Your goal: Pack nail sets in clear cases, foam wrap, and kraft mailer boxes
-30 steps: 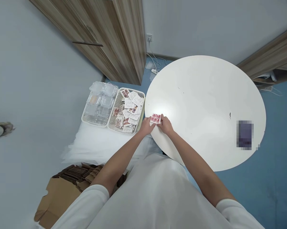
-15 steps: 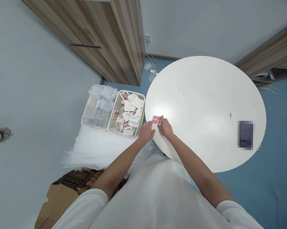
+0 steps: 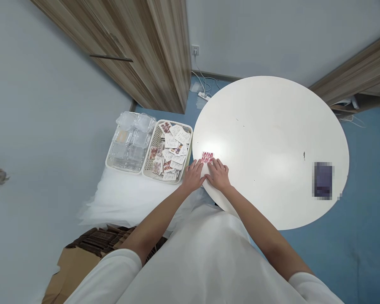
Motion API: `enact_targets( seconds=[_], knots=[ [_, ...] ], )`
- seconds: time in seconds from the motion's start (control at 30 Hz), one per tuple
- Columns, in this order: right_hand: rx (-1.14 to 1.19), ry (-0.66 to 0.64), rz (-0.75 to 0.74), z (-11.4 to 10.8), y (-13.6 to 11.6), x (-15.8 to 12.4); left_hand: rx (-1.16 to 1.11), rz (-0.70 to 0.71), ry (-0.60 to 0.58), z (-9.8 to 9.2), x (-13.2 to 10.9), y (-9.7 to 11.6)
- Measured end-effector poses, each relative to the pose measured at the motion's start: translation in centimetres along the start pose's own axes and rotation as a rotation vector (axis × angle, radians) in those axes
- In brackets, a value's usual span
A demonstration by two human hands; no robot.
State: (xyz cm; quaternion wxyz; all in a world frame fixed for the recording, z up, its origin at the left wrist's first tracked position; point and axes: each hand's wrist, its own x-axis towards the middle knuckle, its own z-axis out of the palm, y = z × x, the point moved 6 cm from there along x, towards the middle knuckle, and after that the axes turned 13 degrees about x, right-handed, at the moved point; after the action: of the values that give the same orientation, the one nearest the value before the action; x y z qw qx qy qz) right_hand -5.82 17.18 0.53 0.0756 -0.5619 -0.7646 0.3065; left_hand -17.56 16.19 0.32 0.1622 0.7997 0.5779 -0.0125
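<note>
A small card of red false nails, in two rows of glossy ovals, lies flat on the left edge of a round white table. My left hand rests at the table's rim, fingers stretched, with its fingertips at the card's lower left corner. On the other side, my right hand lies with fingers extended, fingertips touching or just beside the card's lower right edge. Both thumbs point inward below the card and nearly meet. Neither hand grips it.
Left of the table stands a white basket heaped with nail cards. Beside it, another basket holds clear plastic boxes. Flattened cardboard is at lower left. A blurred dark object sits at the table's right.
My right hand has let go of the card's right side and moved down to its lower edge, fingers flattening. My left hand's fingers have straightened. The card lies nearly where it was.
</note>
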Motion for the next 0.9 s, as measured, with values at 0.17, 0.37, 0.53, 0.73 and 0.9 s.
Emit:
enact_targets(
  seconds=[0.17,0.37,0.53,0.73,0.9],
  knots=[
    [-0.029,-0.005,0.02,-0.1,0.0,0.5,0.147,0.014,-0.072,0.1,0.6,-0.2],
    [-0.054,-0.01,0.021,-0.1,0.0,0.4,0.205,0.021,-0.077,0.1,0.7,-0.2],
    [-0.033,0.005,0.021,0.0,0.2,0.3,0.186,0.024,-0.067,0.0,0.6,-0.2],
    [-0.02,0.021,0.018,-0.1,0.2,0.1,0.168,0.006,-0.061,-0.3,0.4,-0.2],
    [-0.006,0.053,0.013,-0.7,0.4,-0.7,0.164,-0.004,-0.035,-0.3,0.1,0.0]
  ],
)
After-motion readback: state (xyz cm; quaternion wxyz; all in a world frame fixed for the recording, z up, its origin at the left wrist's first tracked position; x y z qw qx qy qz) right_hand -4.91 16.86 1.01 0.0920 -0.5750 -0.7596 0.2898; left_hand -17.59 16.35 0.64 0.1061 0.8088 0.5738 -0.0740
